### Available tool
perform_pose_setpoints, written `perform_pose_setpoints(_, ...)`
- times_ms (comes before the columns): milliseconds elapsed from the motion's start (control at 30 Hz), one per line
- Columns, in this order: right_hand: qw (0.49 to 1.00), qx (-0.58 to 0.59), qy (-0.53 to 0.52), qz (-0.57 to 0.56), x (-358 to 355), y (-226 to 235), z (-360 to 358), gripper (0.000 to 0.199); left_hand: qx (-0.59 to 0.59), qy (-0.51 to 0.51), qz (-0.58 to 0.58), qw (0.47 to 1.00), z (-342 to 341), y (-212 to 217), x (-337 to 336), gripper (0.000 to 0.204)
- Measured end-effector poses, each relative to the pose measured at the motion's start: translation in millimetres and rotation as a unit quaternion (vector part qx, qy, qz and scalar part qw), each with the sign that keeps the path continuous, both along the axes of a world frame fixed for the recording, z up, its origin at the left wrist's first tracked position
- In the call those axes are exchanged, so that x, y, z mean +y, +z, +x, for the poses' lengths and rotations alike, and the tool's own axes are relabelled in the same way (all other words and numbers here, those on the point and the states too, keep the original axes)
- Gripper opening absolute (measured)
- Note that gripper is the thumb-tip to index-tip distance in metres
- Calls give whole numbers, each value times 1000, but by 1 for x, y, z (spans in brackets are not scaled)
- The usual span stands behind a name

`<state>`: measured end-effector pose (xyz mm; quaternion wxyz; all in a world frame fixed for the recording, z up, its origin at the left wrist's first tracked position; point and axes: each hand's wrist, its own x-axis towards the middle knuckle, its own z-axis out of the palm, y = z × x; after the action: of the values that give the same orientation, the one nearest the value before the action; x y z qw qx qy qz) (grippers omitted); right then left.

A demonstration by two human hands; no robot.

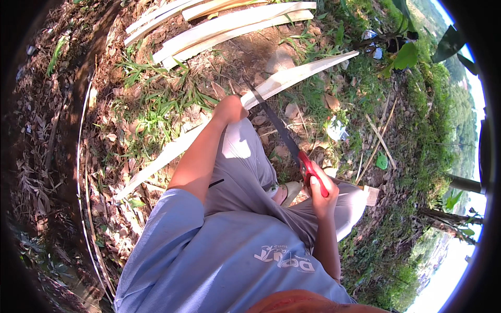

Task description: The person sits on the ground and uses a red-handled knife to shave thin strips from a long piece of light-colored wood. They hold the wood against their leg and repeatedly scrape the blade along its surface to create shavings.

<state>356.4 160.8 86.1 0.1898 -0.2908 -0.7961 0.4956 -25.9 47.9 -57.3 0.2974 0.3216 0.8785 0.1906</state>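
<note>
A long pale wooden strip [300, 74] slants across my raised knee, its far end toward the upper right. My left hand [230, 109] is closed on it at the knee; most of the fingers are turned out of sight. A pale length [162, 159] shows again behind my left forearm, in line with the strip. In my right hand [320, 192] is the red handle of a hand saw [282, 131], with the fingers wrapped round it. The dark blade points up and left and crosses the strip just right of my left hand. Blade contact is too small to tell.
Several pale wooden strips [229, 30] lie on the ground at the top. Grass, dry leaves and stones surround me. Thin sticks [379, 138] lie to the right, near a block-like wood end [369, 195]. Broad-leaved plants [406, 56] and a slope stand beyond.
</note>
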Motion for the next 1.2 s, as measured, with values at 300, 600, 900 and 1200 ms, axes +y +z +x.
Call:
perform_pose_setpoints(300,1000,-29,-9,4,-1,1,-8,39,13,-19,25,999,-5,-24,4,44)
perform_pose_setpoints(600,998,7,4,-62,12,-52,-65,39,-8,-63,50,997,-19,-31,5,37)
perform_pose_setpoints(900,994,-19,39,96,-6,37,15,38,-33,-61,44,997,-16,-29,8,35)
perform_pose_setpoints(1200,1000,26,-7,-5,-7,-41,-103,39,32,-49,25,998,-27,-33,7,48)
